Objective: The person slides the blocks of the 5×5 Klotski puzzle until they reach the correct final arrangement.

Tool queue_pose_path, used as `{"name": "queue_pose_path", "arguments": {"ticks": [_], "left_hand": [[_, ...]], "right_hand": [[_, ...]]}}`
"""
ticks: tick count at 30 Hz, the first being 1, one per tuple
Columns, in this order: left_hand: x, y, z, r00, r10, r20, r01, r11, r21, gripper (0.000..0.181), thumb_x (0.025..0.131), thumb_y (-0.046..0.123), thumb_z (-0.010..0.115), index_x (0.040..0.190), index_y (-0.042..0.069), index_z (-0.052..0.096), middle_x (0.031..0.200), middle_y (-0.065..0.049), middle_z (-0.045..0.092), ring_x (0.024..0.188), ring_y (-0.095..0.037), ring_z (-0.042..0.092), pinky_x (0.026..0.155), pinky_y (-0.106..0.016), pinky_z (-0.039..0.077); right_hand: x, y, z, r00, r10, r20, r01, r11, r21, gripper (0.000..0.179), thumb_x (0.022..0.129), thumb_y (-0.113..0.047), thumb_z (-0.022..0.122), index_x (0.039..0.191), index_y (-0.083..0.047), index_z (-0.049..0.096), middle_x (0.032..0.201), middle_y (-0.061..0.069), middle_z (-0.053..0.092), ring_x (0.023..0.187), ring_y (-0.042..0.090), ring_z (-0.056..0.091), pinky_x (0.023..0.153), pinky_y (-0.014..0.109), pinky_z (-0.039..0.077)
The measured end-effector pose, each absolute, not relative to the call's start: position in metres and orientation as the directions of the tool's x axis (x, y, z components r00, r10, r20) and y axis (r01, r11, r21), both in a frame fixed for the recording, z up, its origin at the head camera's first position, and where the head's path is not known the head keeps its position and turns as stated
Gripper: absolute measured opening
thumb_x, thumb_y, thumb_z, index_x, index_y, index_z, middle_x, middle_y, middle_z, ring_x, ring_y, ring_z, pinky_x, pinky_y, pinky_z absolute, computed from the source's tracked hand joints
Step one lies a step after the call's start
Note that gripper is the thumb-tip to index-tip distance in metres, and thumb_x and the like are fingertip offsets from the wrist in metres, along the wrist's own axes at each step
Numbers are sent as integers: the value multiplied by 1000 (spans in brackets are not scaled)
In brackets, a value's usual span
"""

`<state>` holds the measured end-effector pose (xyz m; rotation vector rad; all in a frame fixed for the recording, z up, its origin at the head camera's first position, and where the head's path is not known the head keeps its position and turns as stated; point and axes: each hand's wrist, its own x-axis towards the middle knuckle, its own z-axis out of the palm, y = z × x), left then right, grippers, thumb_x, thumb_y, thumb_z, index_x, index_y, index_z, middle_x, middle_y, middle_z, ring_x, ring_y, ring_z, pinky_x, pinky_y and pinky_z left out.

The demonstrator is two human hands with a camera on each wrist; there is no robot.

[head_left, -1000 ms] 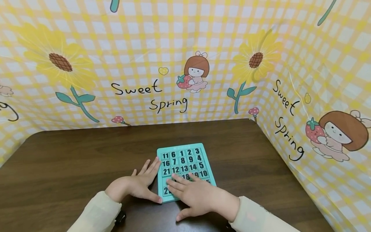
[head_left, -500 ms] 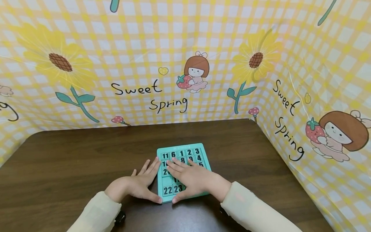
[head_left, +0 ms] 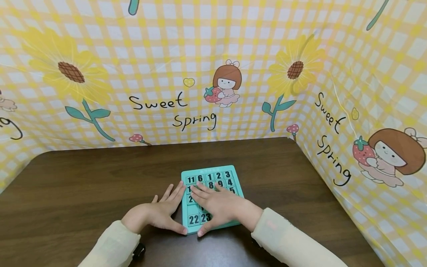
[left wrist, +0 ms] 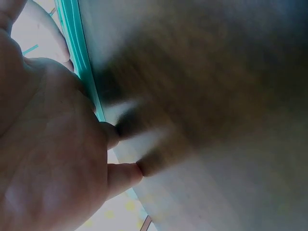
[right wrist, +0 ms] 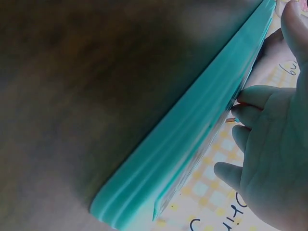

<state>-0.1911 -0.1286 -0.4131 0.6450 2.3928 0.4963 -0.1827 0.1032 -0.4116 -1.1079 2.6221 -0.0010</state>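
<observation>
A teal sliding number puzzle lies flat on the dark wooden table. My left hand braces its left side, fingers spread and straight along the edge, thumb at the near left corner. My right hand lies palm down over the tiles with its fingers extended; its thumb reaches the near edge. It hides much of the middle and right of the grid. Tiles 11, 6, 1, 2 and 3 show in the top row, and 22 and 23 in the bottom row. The right wrist view shows the puzzle's ridged teal side beneath that hand.
The brown table extends around the puzzle. Behind it and along the right hangs a yellow checked cloth printed with flowers, girls and "Sweet Spring". Pale sleeves cover both forearms.
My right hand has slid away from me, from the lower rows up over the middle of the puzzle, uncovering tile 23. My left hand has stayed at the left edge.
</observation>
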Motion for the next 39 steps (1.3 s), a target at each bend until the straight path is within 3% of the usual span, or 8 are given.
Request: {"name": "queue_pose_path", "arguments": {"ticks": [22, 39], "left_hand": [[-192, -129, -413, -689, 561, -459, 341, 810, 478, 130, 77, 62, 76, 160, 10, -10, 167, -8, -20, 152, -41, -17, 108, -80, -2], [-193, -129, -414, -694, 553, -462, 328, 813, 481, 130, 76, 64, 75, 160, 10, -9, 167, -8, -19, 153, -41, -16, 109, -79, 0]], "right_hand": [[-160, 108, -409, -624, -733, -271, -752, 658, -50, 107, 81, -80, 53, 160, -17, 18, 169, -3, 6, 156, 16, 0, 122, 55, 20], [-192, 104, -413, -661, -708, -251, -719, 692, -58, 108, 84, -81, 47, 161, -15, 10, 169, -2, 0, 156, 18, -2, 121, 57, 19]]}}
